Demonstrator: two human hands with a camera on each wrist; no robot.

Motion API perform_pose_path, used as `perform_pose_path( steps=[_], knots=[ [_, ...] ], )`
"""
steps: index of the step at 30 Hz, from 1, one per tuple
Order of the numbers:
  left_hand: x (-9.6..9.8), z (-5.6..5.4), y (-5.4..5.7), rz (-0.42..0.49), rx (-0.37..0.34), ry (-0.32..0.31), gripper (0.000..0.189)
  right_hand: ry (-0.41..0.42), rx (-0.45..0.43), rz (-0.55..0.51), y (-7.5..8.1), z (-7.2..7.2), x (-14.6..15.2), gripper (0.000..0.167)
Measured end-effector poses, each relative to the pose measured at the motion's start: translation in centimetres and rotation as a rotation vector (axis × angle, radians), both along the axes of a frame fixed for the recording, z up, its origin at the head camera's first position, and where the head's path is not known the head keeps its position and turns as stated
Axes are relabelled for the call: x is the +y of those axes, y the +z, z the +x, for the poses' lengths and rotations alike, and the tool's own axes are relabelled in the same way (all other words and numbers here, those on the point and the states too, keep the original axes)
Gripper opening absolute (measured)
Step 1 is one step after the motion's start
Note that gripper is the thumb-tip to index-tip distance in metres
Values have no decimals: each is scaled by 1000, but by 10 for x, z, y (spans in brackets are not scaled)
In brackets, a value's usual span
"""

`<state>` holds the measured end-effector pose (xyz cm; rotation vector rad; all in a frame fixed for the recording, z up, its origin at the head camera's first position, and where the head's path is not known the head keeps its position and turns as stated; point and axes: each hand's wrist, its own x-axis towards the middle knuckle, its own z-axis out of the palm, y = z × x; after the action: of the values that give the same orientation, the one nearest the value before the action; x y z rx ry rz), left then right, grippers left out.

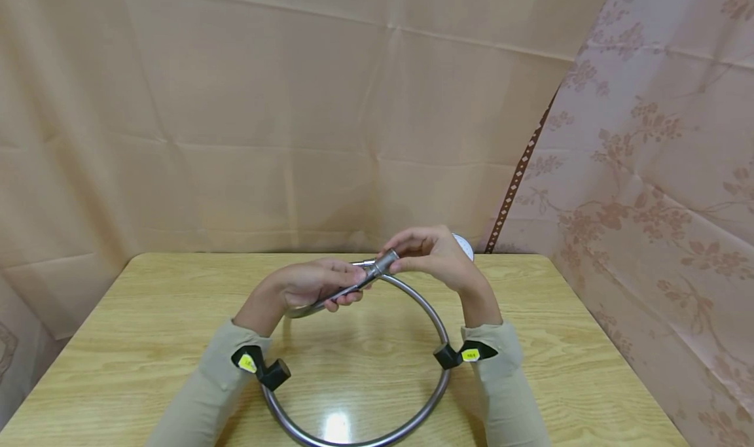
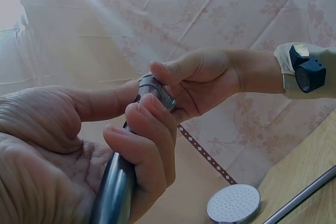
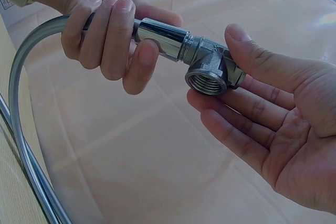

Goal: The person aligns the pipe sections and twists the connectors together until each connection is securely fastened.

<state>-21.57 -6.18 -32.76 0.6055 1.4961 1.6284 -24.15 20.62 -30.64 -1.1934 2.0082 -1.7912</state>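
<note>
My left hand (image 1: 315,283) grips a silver shower hose (image 1: 434,316) close to its end, fingers curled round it. At that end is a smooth chrome connector (image 3: 161,37) with threads showing where it meets a metal tee fitting (image 3: 214,62). The fitting's side opening, threaded inside, faces down in the right wrist view. My right hand (image 1: 440,258) pinches the fitting's far end between thumb and fingers. From the hands the hose curves in a large loop over the table.
Behind my right hand, near the table's back edge, a round white shower head (image 2: 234,203) is partly hidden in the head view. The wooden table (image 1: 530,368) meets a beige cloth (image 1: 247,107) at the back and a flowered cloth (image 1: 660,192) on the right.
</note>
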Motion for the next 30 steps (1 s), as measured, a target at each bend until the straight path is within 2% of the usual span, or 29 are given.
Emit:
perform_pose_path(
  steps=[5,13,30],
  knots=[
    [0,0,0,-2,1,5,19,2,6,-1,0,0,0,30],
    [0,0,1,23,14,-16,36,0,15,2,-1,-1,1,28],
    [-1,0,2,-3,11,7,31,3,18,6,-2,-1,1,30]
  ],
)
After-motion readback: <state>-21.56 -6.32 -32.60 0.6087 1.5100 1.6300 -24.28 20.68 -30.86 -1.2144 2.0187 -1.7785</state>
